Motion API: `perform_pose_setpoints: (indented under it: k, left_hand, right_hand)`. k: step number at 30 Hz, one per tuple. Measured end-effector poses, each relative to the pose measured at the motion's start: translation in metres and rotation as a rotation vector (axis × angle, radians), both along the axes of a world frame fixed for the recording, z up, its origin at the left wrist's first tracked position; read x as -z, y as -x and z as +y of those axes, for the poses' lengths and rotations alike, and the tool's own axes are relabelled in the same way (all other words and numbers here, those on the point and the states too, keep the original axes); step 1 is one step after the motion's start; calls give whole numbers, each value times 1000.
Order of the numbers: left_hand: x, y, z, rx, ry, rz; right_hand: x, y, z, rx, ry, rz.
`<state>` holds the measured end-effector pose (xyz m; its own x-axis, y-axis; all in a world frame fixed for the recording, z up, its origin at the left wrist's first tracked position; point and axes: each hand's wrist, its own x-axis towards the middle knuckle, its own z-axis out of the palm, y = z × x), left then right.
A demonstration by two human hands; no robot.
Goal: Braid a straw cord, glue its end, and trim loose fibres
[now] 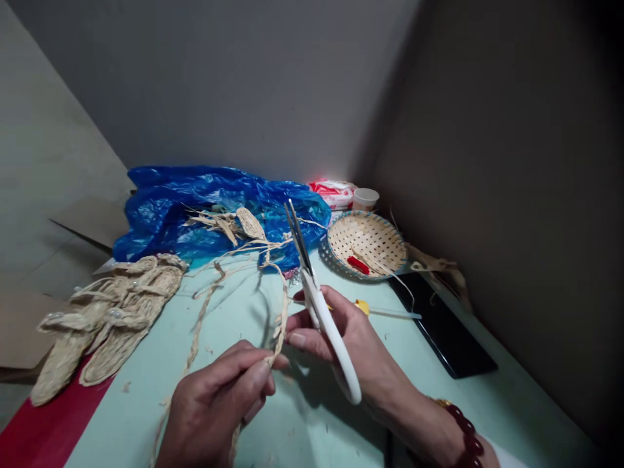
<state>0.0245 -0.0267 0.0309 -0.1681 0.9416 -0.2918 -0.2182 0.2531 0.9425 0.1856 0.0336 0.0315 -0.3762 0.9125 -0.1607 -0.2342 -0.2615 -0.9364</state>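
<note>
My left hand (219, 396) pinches a braided straw cord (283, 318) near the bottom centre. The cord runs up from my fingertips toward the blue bag, where it joins a small woven straw oval (251, 223). My right hand (341, 331) holds white-handled scissors (319, 305), their blades pointing up and away, slightly parted. The thumb and a finger of that hand are close beside the cord; whether they touch it I cannot tell. Another twisted straw strand (197, 331) lies on the table left of the cord.
Woven straw sandals (127, 312) lie at the left, partly over a red cloth (58, 416). A blue plastic bag (166, 201) with loose straw spreads at the back. Behind my right hand are a woven basket (365, 244), a paper cup (365, 198), a black tablet-like slab (448, 331) and a glue stick (394, 313).
</note>
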Motion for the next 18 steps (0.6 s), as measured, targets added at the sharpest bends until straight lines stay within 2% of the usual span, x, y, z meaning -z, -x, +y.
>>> perform_pose_setpoints:
  k: [4,8,11,18]
  left_hand:
    - [8,-3,1,126,47,127]
    - [7,-3,3,89,88,97]
    - [5,-3,5,131,90,98]
    - [14,-1,6,287,207,-198]
  right_hand:
    - [0,1,0,64,75,140]
    - [4,-3,-1,39,99,195]
    - [5,-5,-2,21,100,213]
    - [4,-3,-3,-33,107,293]
